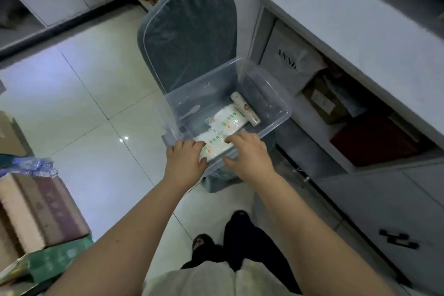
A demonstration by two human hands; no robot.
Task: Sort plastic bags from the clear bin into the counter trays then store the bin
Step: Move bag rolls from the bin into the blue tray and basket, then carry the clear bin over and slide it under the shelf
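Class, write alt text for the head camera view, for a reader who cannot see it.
Both hands, left and right, reach into a clear bin on a grey cushioned chair, touching the nearest of two white bag packs. A roll lies behind them; a white counter runs alongside.

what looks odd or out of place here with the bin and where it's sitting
The clear bin sits on a padded grey chair, not on the counter, and its near end juts past the seat edge. Both hands, left and right, reach over its near rim onto the white packs. Nothing looks spilled or broken.
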